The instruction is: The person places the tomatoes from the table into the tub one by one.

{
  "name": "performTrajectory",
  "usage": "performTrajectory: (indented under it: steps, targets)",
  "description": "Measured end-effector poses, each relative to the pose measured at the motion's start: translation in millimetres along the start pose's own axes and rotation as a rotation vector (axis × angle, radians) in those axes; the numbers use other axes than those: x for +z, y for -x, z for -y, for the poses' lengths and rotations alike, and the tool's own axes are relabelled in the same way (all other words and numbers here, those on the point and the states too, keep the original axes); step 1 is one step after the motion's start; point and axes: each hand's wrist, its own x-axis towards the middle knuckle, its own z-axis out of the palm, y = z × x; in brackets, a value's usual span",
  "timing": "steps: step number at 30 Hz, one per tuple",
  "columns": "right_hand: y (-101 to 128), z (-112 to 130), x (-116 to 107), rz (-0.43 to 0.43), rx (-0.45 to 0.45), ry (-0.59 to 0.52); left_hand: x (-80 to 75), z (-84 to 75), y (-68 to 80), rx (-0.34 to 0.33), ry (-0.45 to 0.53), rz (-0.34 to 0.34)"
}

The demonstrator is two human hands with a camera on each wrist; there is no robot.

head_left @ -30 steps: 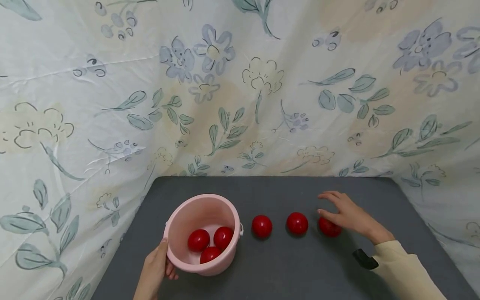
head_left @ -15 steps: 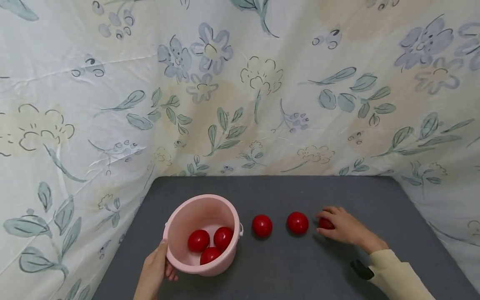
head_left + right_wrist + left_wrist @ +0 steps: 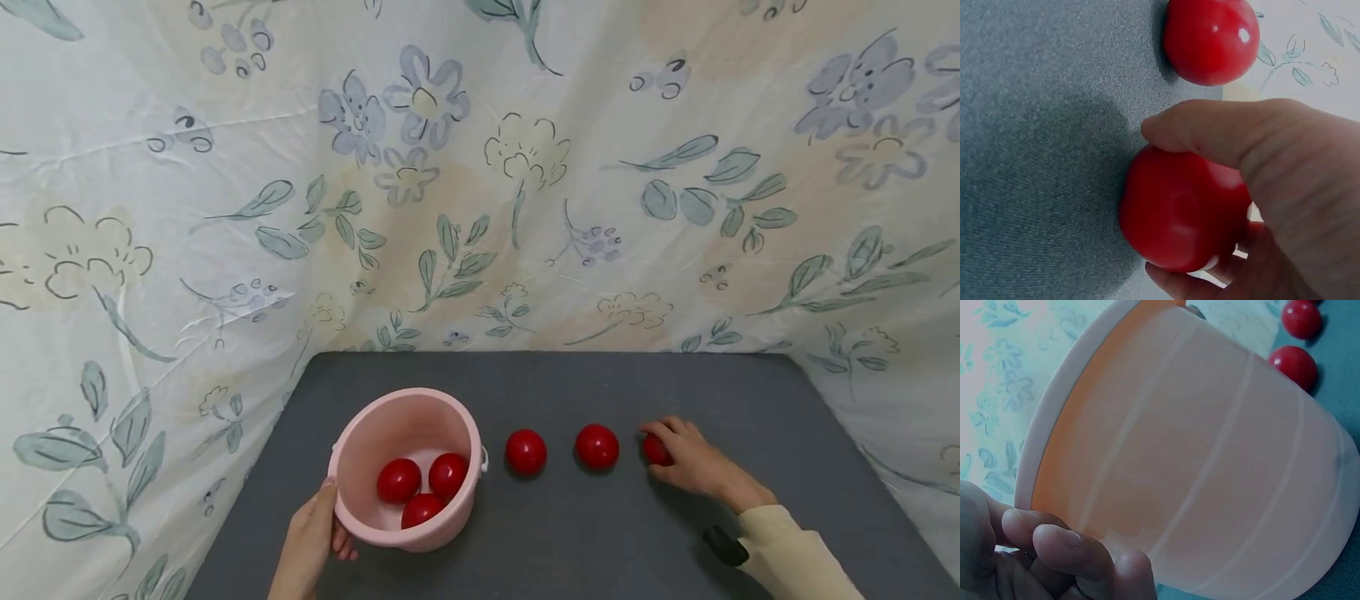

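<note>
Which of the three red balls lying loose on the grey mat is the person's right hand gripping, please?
The rightmost ball, farthest from the pink bucket: the right hand curls round it, while the other two lie untouched.

Six red balls in all, one pink bucket, two hands.

Both hands are bare, with no rings or gloves showing. The right hand comes out of a long, pale cream sleeve that ends at the wrist, and a small black device sits against the near side of that cuff. The left hand shows no sleeve, and its short, unpainted fingernails appear in the left wrist view.
</note>
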Motion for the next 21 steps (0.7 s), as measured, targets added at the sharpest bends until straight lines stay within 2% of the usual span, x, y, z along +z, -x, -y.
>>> performTrajectory:
  steps: [3, 9, 15, 21]
  targets:
    - [2, -2, 1, -0.015, 0.042, -0.023, 0.1, 1.8, 1.0, 0.007, 0.008, 0.000]
    - [2, -4, -2, 0.020, 0.129, -0.054, -0.3, 4.8, 2.5, 0.016, 0.013, 0.009]
    - [3, -4, -12, 0.039, 0.071, -0.076, 0.2, 6.7, 4.7, 0.024, 0.019, 0.011]
    - [2, 6, -46, 0.034, 0.038, -0.102, 0.3, 8.1, 7.4, 0.018, 0.029, 0.011]
